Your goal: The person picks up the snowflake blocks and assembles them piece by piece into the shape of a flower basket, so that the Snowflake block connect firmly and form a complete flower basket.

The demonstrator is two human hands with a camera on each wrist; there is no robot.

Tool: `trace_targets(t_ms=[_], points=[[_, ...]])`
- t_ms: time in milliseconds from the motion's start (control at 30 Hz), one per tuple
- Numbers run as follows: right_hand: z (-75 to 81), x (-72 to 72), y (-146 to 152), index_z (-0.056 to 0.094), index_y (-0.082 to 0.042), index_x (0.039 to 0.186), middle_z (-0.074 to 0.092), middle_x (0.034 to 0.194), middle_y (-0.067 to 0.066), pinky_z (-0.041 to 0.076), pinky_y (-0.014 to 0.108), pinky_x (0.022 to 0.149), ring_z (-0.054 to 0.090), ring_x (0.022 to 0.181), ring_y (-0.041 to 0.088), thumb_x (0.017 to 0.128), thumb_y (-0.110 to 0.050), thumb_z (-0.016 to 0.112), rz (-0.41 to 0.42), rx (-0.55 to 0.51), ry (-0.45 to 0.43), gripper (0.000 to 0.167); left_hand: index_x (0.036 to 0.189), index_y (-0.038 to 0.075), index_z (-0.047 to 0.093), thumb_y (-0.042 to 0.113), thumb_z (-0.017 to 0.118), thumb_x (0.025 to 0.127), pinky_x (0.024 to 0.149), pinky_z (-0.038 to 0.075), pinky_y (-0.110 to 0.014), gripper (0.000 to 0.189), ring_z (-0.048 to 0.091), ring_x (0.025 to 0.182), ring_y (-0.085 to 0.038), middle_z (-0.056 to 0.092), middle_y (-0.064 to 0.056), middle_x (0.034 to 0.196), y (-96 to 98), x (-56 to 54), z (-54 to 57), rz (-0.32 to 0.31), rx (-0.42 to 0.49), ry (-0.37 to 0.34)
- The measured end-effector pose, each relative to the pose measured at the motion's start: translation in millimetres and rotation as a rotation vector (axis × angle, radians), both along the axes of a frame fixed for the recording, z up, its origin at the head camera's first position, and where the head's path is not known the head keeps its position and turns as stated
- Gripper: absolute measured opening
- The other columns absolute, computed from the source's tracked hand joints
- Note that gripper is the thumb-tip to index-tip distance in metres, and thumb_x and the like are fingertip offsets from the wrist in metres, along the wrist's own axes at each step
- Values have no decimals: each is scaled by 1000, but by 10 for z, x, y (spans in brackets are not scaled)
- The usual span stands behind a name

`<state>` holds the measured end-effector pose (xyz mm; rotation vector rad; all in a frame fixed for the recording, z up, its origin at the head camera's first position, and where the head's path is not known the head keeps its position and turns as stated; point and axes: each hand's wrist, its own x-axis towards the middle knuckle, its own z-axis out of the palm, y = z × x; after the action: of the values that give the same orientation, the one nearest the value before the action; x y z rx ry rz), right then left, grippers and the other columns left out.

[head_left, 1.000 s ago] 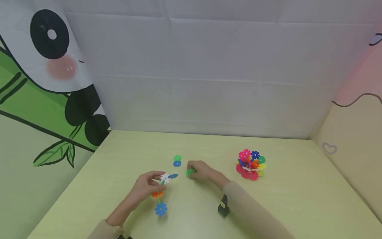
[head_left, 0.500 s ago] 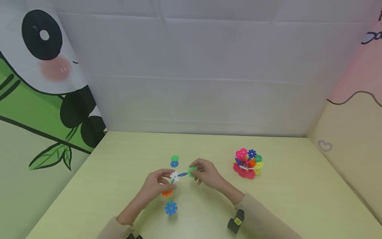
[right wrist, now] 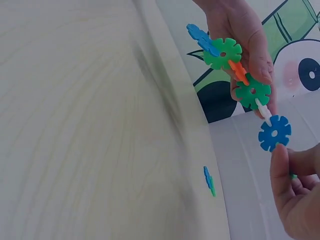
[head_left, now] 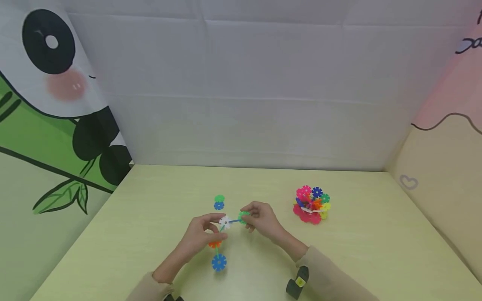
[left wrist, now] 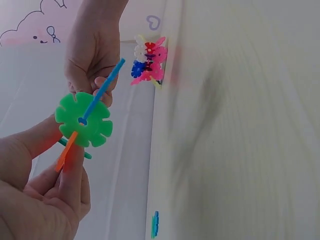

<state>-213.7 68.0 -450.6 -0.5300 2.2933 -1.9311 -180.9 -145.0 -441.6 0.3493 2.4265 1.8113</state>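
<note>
My left hand (head_left: pixel 199 234) holds a chain of notched plastic snowflake discs. In the right wrist view the chain runs from a blue disc (right wrist: pixel 200 37) through a green disc (right wrist: pixel 223 54), an orange disc (right wrist: pixel 239 71), another green disc (right wrist: pixel 252 91) and a white disc (right wrist: pixel 264 111) to a second blue disc (right wrist: pixel 275 133). Between thumb and fingers, my right hand (head_left: pixel 265 220) pinches a light green disc (head_left: pixel 243 217) against that last blue disc. Fingers hide most of this green disc in the right wrist view, so how deep its slot sits cannot be told.
Beyond the hands, a loose green disc (head_left: pixel 219 198) and a blue disc (head_left: pixel 219 205) lie together on the table (head_left: pixel 361 251). Farther right sits a pile of colourful joined discs (head_left: pixel 311 207). A pale wall sheet (head_left: pixel 263 125) rises behind the table.
The right hand has lifted the green disc from near the tabletop and brought it to the chain's blue end. My left hand has shifted right with the chain.
</note>
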Motion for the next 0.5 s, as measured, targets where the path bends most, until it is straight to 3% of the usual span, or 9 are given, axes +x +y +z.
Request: trace_targets(t_ms=[500], points=[[31, 58, -69, 63, 15, 103, 62, 71, 8, 55, 27, 56, 58, 53, 12, 88, 6, 63, -101, -91, 12, 18, 119, -5, 63, -2, 78, 74, 55, 47, -22, 48, 59, 85, -22, 66, -9, 95, 74, 29, -1, 90, 39, 18]])
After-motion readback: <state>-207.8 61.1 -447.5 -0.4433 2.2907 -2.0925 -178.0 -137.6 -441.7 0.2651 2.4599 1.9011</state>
